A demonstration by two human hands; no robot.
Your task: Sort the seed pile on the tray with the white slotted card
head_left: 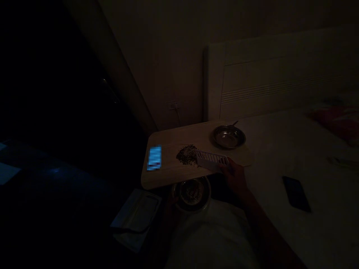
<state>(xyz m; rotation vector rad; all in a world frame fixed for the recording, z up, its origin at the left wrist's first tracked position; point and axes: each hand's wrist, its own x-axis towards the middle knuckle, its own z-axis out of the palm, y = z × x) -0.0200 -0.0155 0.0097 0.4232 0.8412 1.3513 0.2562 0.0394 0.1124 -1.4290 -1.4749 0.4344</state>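
Note:
My right hand (234, 175) is closed around one end of a long, pale slotted plastic piece (212, 160), which looks like a narrow tray with rows of openings. Its far end touches the edge of a heap of small dark bits (186, 155), perhaps seeds, on a light wooden tabletop (168, 177). Below the front edge, a round metal bowl (207, 198) with dark bits inside is held at its left rim by my left hand (171, 204). Deep shadow hides most of that hand, though its fingers seem to be on the rim.
A shiny metal bowl (229, 137) with a handle sticking up stands at the tabletop's back right. A lit phone (154, 157) lies at the left. On the bed at right is a dark phone (296, 194). A pale bag or box (137, 216) with a dark strap sits lower left.

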